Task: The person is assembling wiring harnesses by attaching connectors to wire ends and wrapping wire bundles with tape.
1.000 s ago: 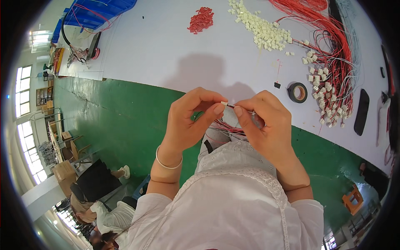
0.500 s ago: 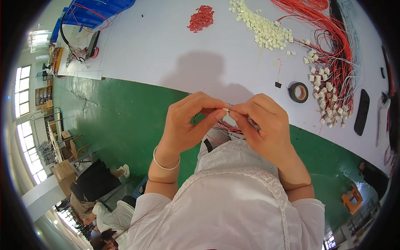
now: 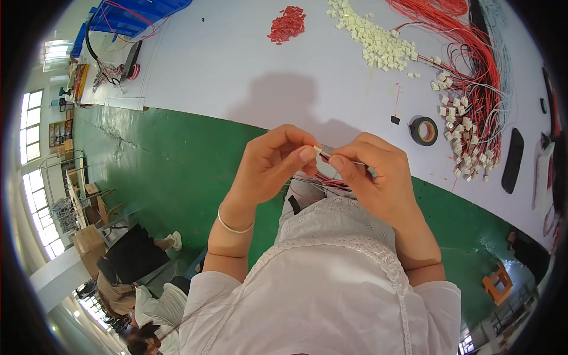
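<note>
In front of my lap, my left hand (image 3: 269,163) is closed in a pinch on a small white connector housing (image 3: 318,149). Close beside it, the thumb and fingers of my right hand (image 3: 381,180) grip thin red and black wires (image 3: 325,158) whose ends meet the housing. Fingertips cover part of the joint, so how deep the wires sit in it is hidden. Below both hands, a bundle of loose wires (image 3: 325,181) lies across my lap.
On the white table (image 3: 195,77) are a pile of red pieces (image 3: 287,25), a heap of white connector housings (image 3: 384,47), a roll of black tape (image 3: 423,131) and a long red wire bundle (image 3: 482,53) with housings attached. A blue bin (image 3: 142,15) stands far left. Another person (image 3: 160,307) sits lower left.
My hands have tilted and drawn slightly apart. The wires between the housing and my right fingers now show more. My left fingers have shifted a little to the left.
</note>
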Motion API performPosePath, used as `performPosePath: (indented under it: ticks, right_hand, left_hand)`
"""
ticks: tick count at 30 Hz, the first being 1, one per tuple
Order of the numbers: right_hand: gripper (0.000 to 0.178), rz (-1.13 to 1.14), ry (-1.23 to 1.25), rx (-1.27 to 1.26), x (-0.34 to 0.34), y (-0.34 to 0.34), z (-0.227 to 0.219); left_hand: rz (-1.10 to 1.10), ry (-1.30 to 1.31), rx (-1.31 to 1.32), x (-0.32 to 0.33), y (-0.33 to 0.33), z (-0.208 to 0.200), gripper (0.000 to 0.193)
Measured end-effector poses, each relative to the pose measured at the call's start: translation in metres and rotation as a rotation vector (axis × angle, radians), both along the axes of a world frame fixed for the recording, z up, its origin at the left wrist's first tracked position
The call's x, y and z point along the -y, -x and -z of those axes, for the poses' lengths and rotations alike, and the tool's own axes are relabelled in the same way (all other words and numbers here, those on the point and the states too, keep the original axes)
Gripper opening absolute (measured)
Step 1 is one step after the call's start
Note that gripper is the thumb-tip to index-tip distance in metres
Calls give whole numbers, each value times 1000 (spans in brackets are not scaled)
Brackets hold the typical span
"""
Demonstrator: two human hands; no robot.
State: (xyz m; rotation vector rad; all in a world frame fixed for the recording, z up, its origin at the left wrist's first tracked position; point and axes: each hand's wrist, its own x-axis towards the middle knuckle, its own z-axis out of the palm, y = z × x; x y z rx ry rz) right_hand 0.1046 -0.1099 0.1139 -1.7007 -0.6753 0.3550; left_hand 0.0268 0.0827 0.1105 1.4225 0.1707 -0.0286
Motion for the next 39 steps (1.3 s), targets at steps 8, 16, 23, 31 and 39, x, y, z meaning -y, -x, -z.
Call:
performPosePath:
  ticks: [8, 16, 23, 31, 39]
  right_hand:
    - [8, 30, 2, -83, -2, 7, 3]
    - [17, -28, -137, -380, -3, 12, 25]
    - [21, -53, -171, -818, -28, 0, 33]
    - [14, 15, 361, 305, -84, -100, 31]
    - [10, -43, 491, 716, -173, -149, 67]
  left_hand:
    - [-40, -15, 14, 7, 4, 3, 12]
    - [-115, 74, -99, 10, 4, 12, 15]
    - [-377, 219, 77, 32, 4, 44, 18]
    - [-670, 340, -15, -17, 1, 54, 16]
    - [-676, 254, -132, -47, -15, 57, 24]
